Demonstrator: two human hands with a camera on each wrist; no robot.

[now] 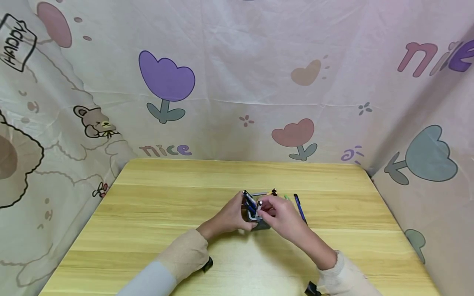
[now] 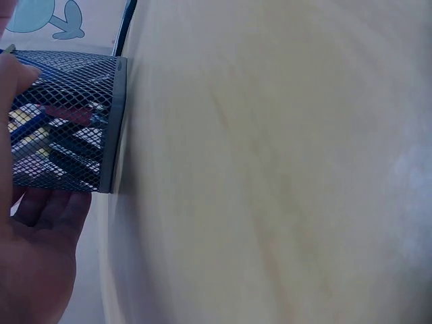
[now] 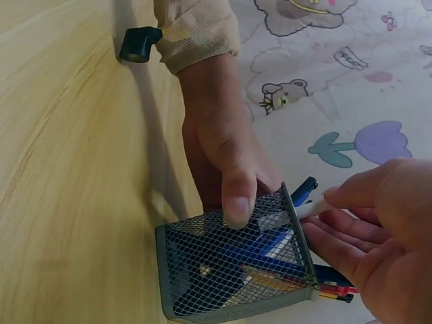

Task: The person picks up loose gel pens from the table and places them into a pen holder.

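My left hand (image 1: 232, 216) grips the side of a dark mesh pen holder (image 3: 223, 273), thumb pressed on one face and the other fingers behind it. Several pens stand in the holder, among them blue pens (image 3: 307, 189) and some with red and yellow ends (image 3: 334, 291). Over the open top, my right hand (image 1: 284, 216) pinches a white pen (image 3: 312, 208) between thumb and fingers. The lower end of that pen is inside the holder, seen through the mesh in the right wrist view. In the left wrist view the holder's base is close to the tabletop.
A blue pen (image 1: 300, 209) lies on the wooden table (image 1: 166, 185), to the right of the holder. Beside it a small green tip (image 1: 286, 197) shows, mostly hidden by my right hand. A printed cloth (image 1: 229, 82) hangs behind the table and along both sides.
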